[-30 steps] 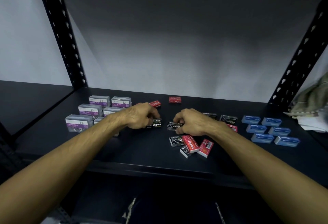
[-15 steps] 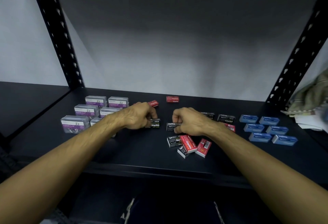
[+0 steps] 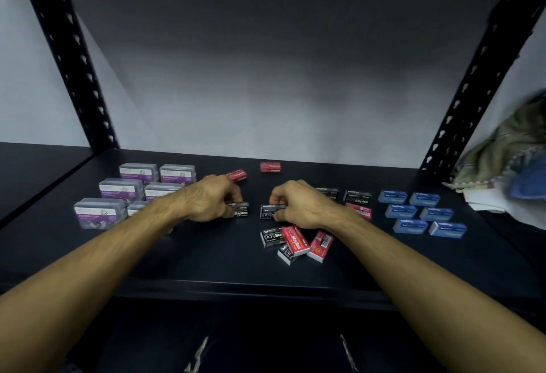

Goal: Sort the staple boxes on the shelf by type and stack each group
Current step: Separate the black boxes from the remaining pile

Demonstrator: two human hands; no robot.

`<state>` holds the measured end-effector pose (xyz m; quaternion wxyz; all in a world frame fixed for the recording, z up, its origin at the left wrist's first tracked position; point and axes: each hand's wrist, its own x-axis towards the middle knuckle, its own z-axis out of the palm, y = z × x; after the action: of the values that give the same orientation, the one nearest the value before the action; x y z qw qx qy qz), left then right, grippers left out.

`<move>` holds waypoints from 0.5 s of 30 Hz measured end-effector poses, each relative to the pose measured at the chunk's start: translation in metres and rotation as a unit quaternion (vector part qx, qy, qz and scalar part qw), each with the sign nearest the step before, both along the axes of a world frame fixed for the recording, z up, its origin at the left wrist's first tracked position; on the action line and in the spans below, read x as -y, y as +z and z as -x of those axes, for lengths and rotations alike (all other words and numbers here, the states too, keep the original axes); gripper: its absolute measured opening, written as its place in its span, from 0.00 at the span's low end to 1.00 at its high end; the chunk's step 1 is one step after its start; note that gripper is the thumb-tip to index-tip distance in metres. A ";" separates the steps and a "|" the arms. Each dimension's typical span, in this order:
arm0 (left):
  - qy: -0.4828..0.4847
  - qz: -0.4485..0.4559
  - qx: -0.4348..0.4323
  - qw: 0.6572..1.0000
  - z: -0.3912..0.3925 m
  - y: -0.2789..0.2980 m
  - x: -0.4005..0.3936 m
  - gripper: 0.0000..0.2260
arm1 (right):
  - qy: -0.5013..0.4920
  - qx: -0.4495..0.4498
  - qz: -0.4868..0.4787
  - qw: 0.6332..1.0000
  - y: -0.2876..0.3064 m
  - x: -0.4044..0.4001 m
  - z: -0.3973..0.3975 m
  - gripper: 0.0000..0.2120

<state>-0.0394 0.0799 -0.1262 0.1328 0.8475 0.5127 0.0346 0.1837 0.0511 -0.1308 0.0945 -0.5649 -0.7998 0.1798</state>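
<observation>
Dark metal shelf with a grey back wall carries everything, its slotted black posts rising at both back corners. Sorting looks partly done, stacking not yet begun, as far as can be judged. Six blue boxes sit grouped in three rows of two on the right, flat and one layer deep. On the left, clear clip boxes with purple labels form a similar block. The middle is still mixed: two red boxes lie apart near the back, two black boxes sit behind the right wrist with a red one just in front of them, and a jumbled pile of black and red boxes lies at the front, some overlapping and tilted. So the black and red kinds remain to be separated, and every group remains to be stacked.

Both forearms reach in from the front, palms down, hands low over the shelf middle. The left hand curls its fingers on a black box, which rests on the shelf; the grip looks like a pinch at its left end. The right hand is curled round another black box just beside the first, with a narrow gap between the two. Crumpled cloth lies at the far right.
</observation>
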 end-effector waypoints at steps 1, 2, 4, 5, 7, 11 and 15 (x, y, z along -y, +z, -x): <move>0.000 -0.001 0.001 1.000 0.000 0.000 0.000 0.07 | 0.000 -0.006 -0.002 1.000 0.001 0.000 -0.002 0.09; 0.000 -0.002 0.001 1.000 -0.001 0.000 0.000 0.07 | -0.001 -0.011 -0.005 1.000 0.002 0.001 -0.004 0.09; -0.001 -0.002 0.006 1.000 -0.004 0.001 0.000 0.07 | -0.008 -0.020 -0.013 1.000 0.007 0.003 -0.009 0.09; -0.001 -0.001 0.011 1.000 -0.006 0.002 -0.001 0.07 | -0.013 -0.023 -0.018 0.999 0.009 0.005 -0.012 0.09; 0.002 -0.005 0.025 1.000 -0.014 0.004 -0.001 0.07 | -0.025 -0.023 -0.028 0.999 0.015 0.007 -0.022 0.09; -0.022 -0.016 0.052 0.998 -0.036 0.010 -0.001 0.07 | -0.060 -0.009 -0.053 0.997 0.027 0.013 -0.053 0.06; -0.052 -0.017 0.076 0.996 -0.065 0.013 0.000 0.07 | -0.118 0.034 -0.091 0.988 0.031 0.020 -0.092 0.05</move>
<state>0.0252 0.0799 -0.1133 0.1588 0.8703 0.4554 0.1003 0.2753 0.0311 -0.0993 0.1391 -0.6498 -0.7435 0.0745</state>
